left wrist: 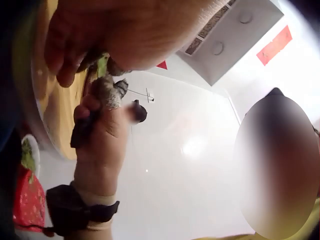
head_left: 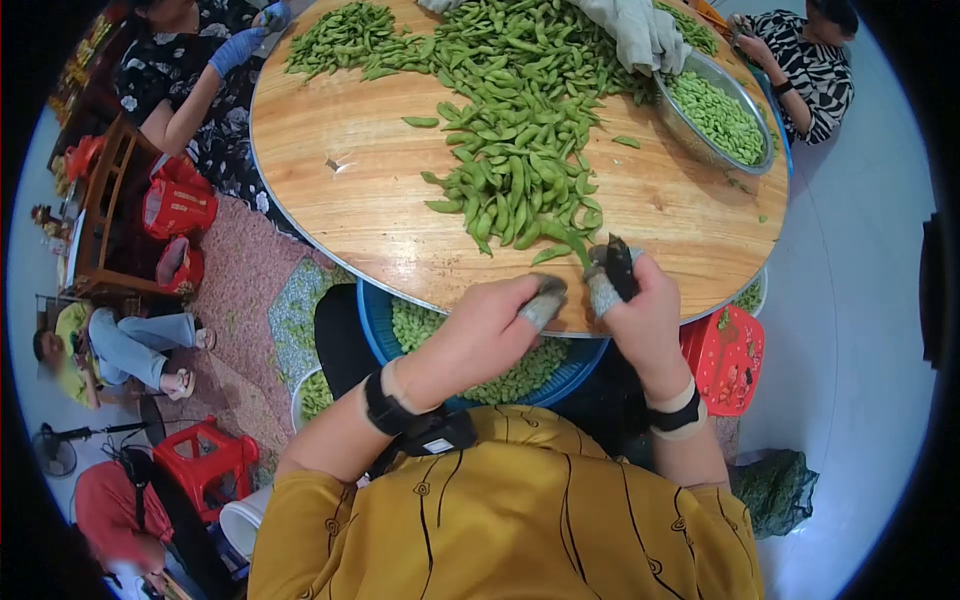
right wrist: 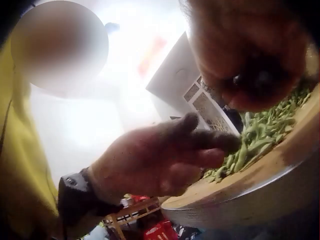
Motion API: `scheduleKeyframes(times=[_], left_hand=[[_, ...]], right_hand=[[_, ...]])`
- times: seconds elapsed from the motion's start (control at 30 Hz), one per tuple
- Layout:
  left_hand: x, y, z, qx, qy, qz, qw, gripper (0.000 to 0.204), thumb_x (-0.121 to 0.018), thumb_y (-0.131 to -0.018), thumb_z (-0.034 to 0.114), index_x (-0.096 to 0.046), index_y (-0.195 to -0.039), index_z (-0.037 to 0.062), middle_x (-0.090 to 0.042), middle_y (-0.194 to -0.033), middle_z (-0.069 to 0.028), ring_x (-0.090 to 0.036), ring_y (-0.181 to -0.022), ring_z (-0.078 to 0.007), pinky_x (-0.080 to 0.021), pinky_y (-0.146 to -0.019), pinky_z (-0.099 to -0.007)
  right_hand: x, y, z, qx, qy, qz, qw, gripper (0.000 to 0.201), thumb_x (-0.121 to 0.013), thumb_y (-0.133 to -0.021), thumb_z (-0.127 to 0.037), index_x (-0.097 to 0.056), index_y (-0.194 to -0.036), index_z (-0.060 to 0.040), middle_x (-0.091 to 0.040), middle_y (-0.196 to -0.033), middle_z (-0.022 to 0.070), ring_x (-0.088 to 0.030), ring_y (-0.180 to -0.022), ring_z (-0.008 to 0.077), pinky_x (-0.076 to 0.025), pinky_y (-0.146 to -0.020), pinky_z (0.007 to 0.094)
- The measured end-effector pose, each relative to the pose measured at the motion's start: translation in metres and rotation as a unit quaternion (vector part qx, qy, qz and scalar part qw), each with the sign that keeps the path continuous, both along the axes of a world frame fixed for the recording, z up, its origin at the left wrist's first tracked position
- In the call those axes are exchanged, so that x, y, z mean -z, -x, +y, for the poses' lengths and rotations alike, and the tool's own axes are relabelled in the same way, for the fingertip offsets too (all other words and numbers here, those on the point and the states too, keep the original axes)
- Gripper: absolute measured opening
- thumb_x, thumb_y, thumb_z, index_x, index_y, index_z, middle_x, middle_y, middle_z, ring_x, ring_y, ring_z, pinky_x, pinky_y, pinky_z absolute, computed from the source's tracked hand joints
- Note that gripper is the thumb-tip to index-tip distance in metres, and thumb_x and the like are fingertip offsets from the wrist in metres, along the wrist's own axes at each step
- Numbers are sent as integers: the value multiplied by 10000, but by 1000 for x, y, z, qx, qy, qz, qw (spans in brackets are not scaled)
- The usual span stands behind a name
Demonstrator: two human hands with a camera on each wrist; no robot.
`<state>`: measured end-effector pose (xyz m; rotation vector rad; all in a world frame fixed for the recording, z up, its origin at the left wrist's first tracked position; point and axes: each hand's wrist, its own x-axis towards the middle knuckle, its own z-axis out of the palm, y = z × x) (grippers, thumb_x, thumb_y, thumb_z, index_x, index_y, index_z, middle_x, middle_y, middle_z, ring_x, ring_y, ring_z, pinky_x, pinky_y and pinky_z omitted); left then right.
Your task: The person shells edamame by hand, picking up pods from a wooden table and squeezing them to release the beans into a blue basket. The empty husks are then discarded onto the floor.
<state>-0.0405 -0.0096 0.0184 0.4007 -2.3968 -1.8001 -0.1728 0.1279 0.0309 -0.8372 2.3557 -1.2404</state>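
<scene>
Bright even daylight overhead; fisheye edges vignette black, wrist views glare white and blur up close.

I see a round wooden table (head_left: 350,200) just past my hands. Its top is smooth and pale, with a thin shiny metal edge. The green bean pods (head_left: 510,170) heaped on it look matt and a bit fuzzy. My left hand (head_left: 490,330) and my right hand (head_left: 640,310) wear grey cloth caps on the fingertips (head_left: 545,305); the cloth looks rough and dirty. Far from my right hand sits a shiny metal bowl (head_left: 745,95). Under my hands is a smooth blue plastic tub (head_left: 378,320). Beside my right hand is a red plastic stool (head_left: 728,360).
</scene>
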Motion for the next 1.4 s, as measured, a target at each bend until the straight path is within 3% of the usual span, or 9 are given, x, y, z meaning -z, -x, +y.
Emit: scheduleKeyframes(times=[0.13, 0.33, 0.57, 0.7, 0.83, 0.9, 1.0, 1.2, 1.4], left_hand=[[9, 17, 6, -53, -283, -54, 956, 205, -470, -950, 129, -612, -1055, 22, -638, -792, -3, -566, -623, -61, -456, -549, -202], [12, 7, 6, -113, -297, -9, 948, 199, -471, -926, 66, -616, -1058, 35, -629, -815, 0, -527, -609, -43, -418, -534, -184], [13, -33, -6, -139, -138, -10, 981, 227, -513, -902, 33, -587, -1116, 28, -625, -848, -13, -537, -679, -46, -429, -577, -193], [13, -83, -30, -283, -31, -54, 957, 256, -558, -882, 50, -570, -1138, 39, -629, -832, -37, -573, -712, -82, -463, -614, -232], [29, -152, -67, -337, 203, -156, 906, 309, -578, -868, 48, -559, -1175, 29, -616, -916, -68, -586, -735, -143, -466, -602, -275], [26, -170, -70, -318, 471, -295, 768, 372, -625, -819, 70, -559, -1181, 22, -606, -1024, -208, -608, -877, -394, -496, -749, -416], [24, -179, -69, -331, 505, -279, 747, 396, -649, -814, 94, -557, -1193, 21, -570, -1109, -220, -577, -961, -406, -481, -807, -442], [2, -97, -39, -232, 254, -69, 936, 281, -610, -839, 61, -631, -1115, 12, -641, -894, -150, -636, -767, -227, -505, -701, -307], [-10, -15, 1, 10, 204, 56, 977, 350, -636, -787, 100, -618, -1129, 30, -583, -846, -145, -597, -712, -279, -492, -632, -333]], right_hand=[[14, -19, 10, -46, 134, -79, 987, 232, -677, -793, -76, -620, -1003, 4, -638, -813, 66, -595, -754, 104, -492, -691, 265], [20, -13, 17, -80, 89, -199, 973, 244, -627, -828, -83, -598, -1056, 0, -654, -815, 121, -605, -717, 148, -488, -671, 295], [21, 10, 13, -61, -10, 108, 992, 247, -660, -797, -121, -572, -986, 11, -616, -805, 231, -598, -745, 415, -481, -646, 426], [28, 24, 0, -43, -10, 188, 981, 262, -659, -775, -102, -572, -998, 5, -611, -837, 215, -600, -768, 401, -476, -654, 452], [36, 26, -15, -64, -9, 240, 969, 269, -661, -773, -99, -572, -1005, 6, -614, -847, 210, -600, -772, 400, -478, -663, 454], [39, 26, -18, -45, -41, 251, 966, 277, -678, -769, -113, -583, -1002, 3, -619, -878, 222, -597, -795, 404, -490, -683, 438], [36, 29, -12, -24, -5, 170, 985, 252, -691, -773, -101, -593, -981, 4, -651, -873, 175, -645, -766, 306, -508, -681, 368], [22, 37, 8, -46, 81, -84, 992, 286, -692, -782, -59, -597, -1043, 11, -657, -851, 42, -581, -751, 79, -490, -682, 254], [-13, 9, 25, -229, 35, 30, 972, 333, -680, -765, -43, -588, -1084, -14, -677, -885, 110, -672, -787, 225, -518, -704, 316]])
